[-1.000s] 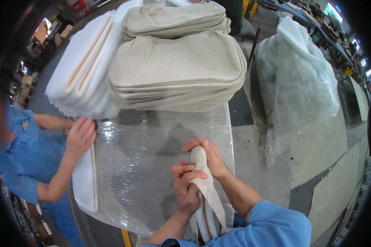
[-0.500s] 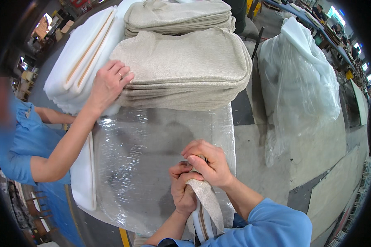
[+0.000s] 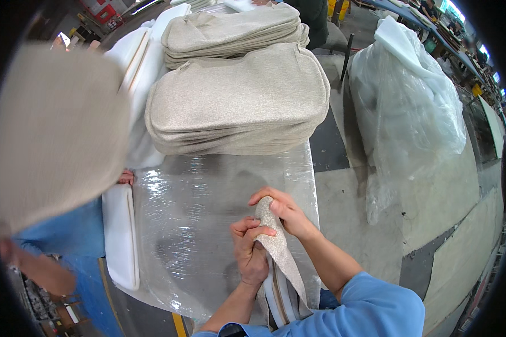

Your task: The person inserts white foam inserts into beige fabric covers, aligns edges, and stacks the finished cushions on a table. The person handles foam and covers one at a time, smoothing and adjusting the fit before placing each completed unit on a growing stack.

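My left hand and my right hand both grip the top end of a beige fabric cover pulled over a white foam pad. The pad stands on end at the near edge of the table, whose top is wrapped in clear plastic film. My left hand clasps the cover from the left, my right hand from the top right. The pad's lower part is hidden behind my arms.
Two stacks of beige covers lie at the far side, with white foam pads to their left. A co-worker in blue at the left lifts a large beige cover. A white pad lies at the table's left edge. A big clear plastic bag stands right.
The co-worker's hand went from the table's left edge to the beige stack, and now a beige cover is lifted up close at the left. My hands shifted slightly on the cover's top.
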`<control>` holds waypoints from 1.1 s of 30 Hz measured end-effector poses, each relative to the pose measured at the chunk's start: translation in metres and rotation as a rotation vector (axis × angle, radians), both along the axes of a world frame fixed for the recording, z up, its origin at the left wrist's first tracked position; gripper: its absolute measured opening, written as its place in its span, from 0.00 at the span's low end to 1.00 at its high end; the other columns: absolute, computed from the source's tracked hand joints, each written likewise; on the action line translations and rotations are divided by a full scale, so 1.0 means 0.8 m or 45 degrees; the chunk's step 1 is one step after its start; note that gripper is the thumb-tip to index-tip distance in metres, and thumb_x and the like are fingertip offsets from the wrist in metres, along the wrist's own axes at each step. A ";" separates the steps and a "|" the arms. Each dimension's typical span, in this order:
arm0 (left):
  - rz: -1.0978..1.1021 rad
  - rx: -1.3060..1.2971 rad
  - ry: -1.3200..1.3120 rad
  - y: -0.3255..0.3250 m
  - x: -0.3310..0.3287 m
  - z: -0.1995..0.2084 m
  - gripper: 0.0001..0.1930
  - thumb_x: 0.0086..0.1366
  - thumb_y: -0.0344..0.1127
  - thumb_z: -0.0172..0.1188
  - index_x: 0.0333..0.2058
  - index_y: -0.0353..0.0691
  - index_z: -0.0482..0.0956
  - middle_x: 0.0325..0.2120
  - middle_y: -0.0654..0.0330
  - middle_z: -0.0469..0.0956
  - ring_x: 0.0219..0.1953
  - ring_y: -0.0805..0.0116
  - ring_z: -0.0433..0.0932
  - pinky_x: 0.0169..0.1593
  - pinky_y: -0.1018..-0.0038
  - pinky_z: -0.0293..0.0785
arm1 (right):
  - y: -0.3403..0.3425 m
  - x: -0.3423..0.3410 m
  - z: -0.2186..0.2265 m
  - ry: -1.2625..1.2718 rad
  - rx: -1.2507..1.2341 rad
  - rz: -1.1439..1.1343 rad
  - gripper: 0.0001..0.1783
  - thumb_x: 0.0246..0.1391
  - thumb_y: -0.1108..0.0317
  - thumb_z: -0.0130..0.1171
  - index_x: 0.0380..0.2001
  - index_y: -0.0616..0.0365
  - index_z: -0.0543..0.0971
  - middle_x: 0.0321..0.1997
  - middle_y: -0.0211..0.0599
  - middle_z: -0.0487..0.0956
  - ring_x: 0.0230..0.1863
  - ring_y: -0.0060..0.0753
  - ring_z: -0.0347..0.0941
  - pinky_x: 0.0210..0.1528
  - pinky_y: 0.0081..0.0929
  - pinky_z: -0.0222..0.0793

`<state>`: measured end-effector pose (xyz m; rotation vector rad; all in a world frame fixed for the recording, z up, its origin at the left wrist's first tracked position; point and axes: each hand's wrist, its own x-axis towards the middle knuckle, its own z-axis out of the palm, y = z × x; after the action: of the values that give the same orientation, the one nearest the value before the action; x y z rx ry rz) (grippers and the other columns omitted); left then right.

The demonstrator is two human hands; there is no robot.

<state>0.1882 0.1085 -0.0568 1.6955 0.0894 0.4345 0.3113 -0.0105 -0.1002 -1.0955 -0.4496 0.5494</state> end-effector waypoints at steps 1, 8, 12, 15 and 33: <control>-0.002 -0.011 -0.004 0.000 0.000 -0.001 0.08 0.74 0.37 0.60 0.42 0.47 0.88 0.51 0.58 0.68 0.61 0.57 0.66 0.68 0.61 0.62 | 0.000 -0.003 0.003 -0.027 -0.015 -0.021 0.35 0.73 0.37 0.50 0.50 0.63 0.82 0.50 0.36 0.80 0.54 0.30 0.73 0.60 0.32 0.67; -0.011 -0.108 -0.028 0.002 -0.001 -0.005 0.09 0.76 0.37 0.60 0.42 0.45 0.88 0.52 0.59 0.68 0.62 0.59 0.66 0.68 0.62 0.62 | 0.000 -0.011 0.026 0.007 -0.143 -0.073 0.15 0.69 0.60 0.60 0.50 0.57 0.80 0.47 0.31 0.78 0.49 0.24 0.70 0.56 0.29 0.68; 0.011 -0.124 -0.031 0.004 -0.005 -0.006 0.07 0.75 0.36 0.61 0.42 0.45 0.88 0.52 0.59 0.67 0.62 0.60 0.65 0.68 0.63 0.60 | 0.000 -0.013 0.036 0.069 -0.186 -0.031 0.17 0.70 0.57 0.59 0.52 0.58 0.81 0.47 0.30 0.78 0.51 0.26 0.72 0.57 0.30 0.69; 0.027 -0.090 -0.013 0.006 -0.003 -0.004 0.06 0.74 0.35 0.62 0.41 0.45 0.88 0.52 0.60 0.68 0.61 0.61 0.65 0.68 0.64 0.59 | 0.006 -0.010 0.028 0.173 -0.129 -0.055 0.25 0.76 0.48 0.49 0.50 0.59 0.83 0.47 0.33 0.80 0.50 0.29 0.74 0.57 0.33 0.70; 0.013 -0.133 -0.045 0.004 -0.010 -0.004 0.09 0.75 0.40 0.61 0.41 0.46 0.88 0.51 0.59 0.68 0.61 0.57 0.66 0.68 0.61 0.61 | 0.019 -0.014 0.027 -0.014 -0.160 -0.194 0.28 0.78 0.50 0.44 0.43 0.63 0.85 0.46 0.38 0.85 0.49 0.32 0.77 0.56 0.34 0.71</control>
<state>0.1801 0.1116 -0.0599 1.5846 0.0932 0.4596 0.2998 0.0045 -0.0790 -1.2429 -0.3411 0.4418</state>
